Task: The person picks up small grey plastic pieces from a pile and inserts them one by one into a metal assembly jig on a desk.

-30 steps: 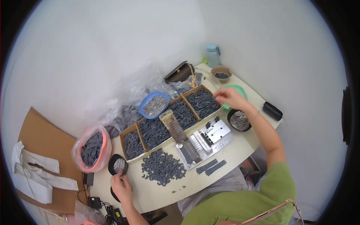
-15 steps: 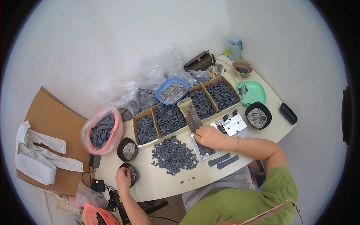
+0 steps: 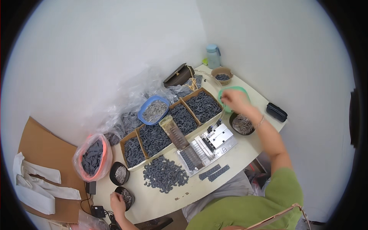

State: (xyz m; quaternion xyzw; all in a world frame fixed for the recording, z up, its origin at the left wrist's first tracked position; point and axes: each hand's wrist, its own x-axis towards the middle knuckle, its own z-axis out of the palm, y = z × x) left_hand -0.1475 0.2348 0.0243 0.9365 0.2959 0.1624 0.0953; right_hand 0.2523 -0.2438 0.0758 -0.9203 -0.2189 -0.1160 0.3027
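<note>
Right hand is stretched out to the far right of the table, hovering over the green bowl, just past the cardboard tray full of dark plastic bits. Fingers look curled in together, but honestly I can't tell if they're pinching anything, too small and blurry. Just nearer than that hand sits a black bowl of metal pins.

Left hand is way over at the near left edge, fingers resting on the rim of another small black bowl of shiny pins; whether it's gripping, can't say.

Between the two: a loose pile of dark pieces and a metal jig. A blue bowl sits behind the trays.
</note>
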